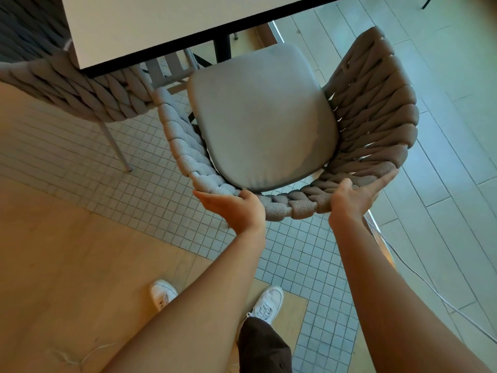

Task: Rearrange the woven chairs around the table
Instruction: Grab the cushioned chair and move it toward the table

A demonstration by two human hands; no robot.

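Note:
A grey woven chair point(376, 111) with a grey seat cushion point(261, 117) stands right below me, its open front facing the white table point(150, 20). Both my hands grip the braided top rail of its backrest. My left hand point(236, 208) holds the rail's left part, thumb over the top. My right hand point(355, 197) holds the right part, with the index finger stretched along the rail. A second woven chair point(67, 87) sits at the left, partly tucked under the table corner.
The table's black post point(222, 47) rises just beyond the cushion. The second chair's thin metal leg point(117, 146) stands on small square tiles. Wood flooring lies at left, plank tiles at right. A thin cable point(430, 289) runs along the floor at right. My white shoes are below.

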